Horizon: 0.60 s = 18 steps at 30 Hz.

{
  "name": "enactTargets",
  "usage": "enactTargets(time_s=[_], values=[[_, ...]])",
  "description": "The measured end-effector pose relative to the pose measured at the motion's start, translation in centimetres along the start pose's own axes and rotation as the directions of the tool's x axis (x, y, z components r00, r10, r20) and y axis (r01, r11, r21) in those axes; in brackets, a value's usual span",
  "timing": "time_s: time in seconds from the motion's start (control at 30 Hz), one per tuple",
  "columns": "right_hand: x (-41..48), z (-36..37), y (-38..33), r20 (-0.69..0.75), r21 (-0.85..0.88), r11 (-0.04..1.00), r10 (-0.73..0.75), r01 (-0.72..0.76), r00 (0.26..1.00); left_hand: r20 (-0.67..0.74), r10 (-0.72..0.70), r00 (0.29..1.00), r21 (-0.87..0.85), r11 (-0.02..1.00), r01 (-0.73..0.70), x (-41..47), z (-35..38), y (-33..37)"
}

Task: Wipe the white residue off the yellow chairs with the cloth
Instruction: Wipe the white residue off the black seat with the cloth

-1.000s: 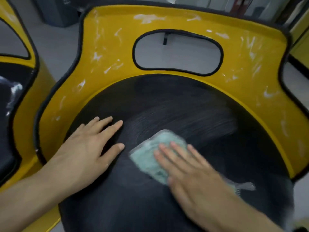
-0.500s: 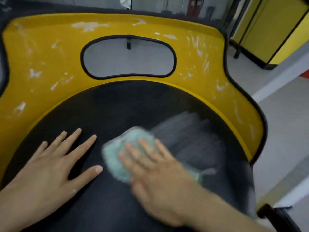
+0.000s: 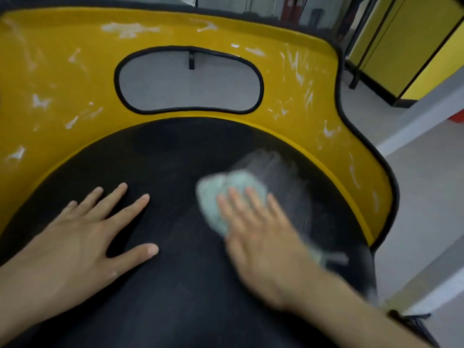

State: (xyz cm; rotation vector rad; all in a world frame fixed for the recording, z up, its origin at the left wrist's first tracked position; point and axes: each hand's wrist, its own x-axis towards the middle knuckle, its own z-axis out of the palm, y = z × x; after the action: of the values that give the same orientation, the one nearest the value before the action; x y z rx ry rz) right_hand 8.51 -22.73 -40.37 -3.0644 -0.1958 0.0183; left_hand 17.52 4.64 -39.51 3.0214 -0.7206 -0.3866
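Cloth (image 3: 213, 190) diagonal under right hand (image 3: 263, 247)

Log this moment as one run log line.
right hand: presses light green cloth on black round seat | left hand: flat on seat | yellow glossy backrest: white residue present

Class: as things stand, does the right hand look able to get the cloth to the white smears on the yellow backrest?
Probably yes: the right hand presses the cloth on the seat, and nothing lies between it and the smears.
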Motion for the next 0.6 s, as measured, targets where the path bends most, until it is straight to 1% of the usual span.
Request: enactTargets(time_s=[0.03,0.07,0.13,0.17,0.2,0.23,0.27,0.33,0.4,0.47,0.5,0.57,0.6], values=[[-2.1,0.3,-1.9,-0.026,0.023,0.996,-0.086,0.087,0.996,0.008,-0.004,1.000,-0.001,1.000,0.004,-0.1,-0.2,0.1],[-3.3,0.6,-2.8,-0.029,0.052,0.990,-0.127,0.128,0.991,0.019,-0.005,1.000,-0.002,1.000,0.005,-0.1,-0.3,0.3],[-2.3,0.5,-1.7,0.005,0.087,0.982,-0.168,0.167,0.986,0.042,-0.002,0.999,-0.006,1.000,0.002,-0.1,-0.7,0.6],[-0.4,0.1,-0.6,0.016,0.081,0.985,-0.154,0.152,0.988,0.056,-0.002,0.998,-0.011,1.000,0.003,-0.1,-0.9,0.6],[2.4,-0.1,0.8,0.024,0.071,0.991,-0.116,0.114,0.993,0.069,-0.004,0.998,-0.014,1.000,0.005,-0.2,-1.2,0.7],[5.7,-0.3,2.6,0.018,0.050,0.998,-0.046,0.045,0.999,0.081,-0.006,0.997,-0.013,1.000,0.007,-0.4,-1.4,0.8],[9.2,-0.5,4.6,0.027,0.041,0.998,0.048,-0.049,0.998,0.085,-0.003,0.996,-0.010,1.000,0.004,-0.5,-1.5,0.9],[15.0,-1.2,7.5,0.093,0.049,0.971,0.230,-0.236,0.969,0.078,0.007,0.997,-0.012,1.000,-0.006,-0.7,-1.5,1.0],[16.8,-1.2,8.1,0.090,0.046,0.955,0.288,-0.293,0.953,0.072,0.011,0.997,-0.016,1.000,-0.010,-1.0,-1.4,1.0],[14.5,-0.6,6.6,0.057,0.025,0.962,0.269,-0.271,0.961,0.063,0.018,0.998,-0.015,1.000,-0.017,-1.1,-1.1,0.9],[11.8,-0.1,5.3,0.033,0.008,0.972,0.234,-0.234,0.972,0.057,0.025,0.998,-0.014,1.000,-0.024,-1.1,-1.0,0.9],[5.0,0.1,2.3,-0.037,0.003,0.996,0.091,-0.091,0.995,0.040,0.033,0.999,-0.016,0.999,-0.032,-0.8,-0.8,0.8],[1.9,-0.1,0.8,-0.027,0.037,0.999,0.026,-0.025,0.999,0.039,0.031,0.999,-0.014,0.999,-0.030,-0.7,-0.7,0.8]])
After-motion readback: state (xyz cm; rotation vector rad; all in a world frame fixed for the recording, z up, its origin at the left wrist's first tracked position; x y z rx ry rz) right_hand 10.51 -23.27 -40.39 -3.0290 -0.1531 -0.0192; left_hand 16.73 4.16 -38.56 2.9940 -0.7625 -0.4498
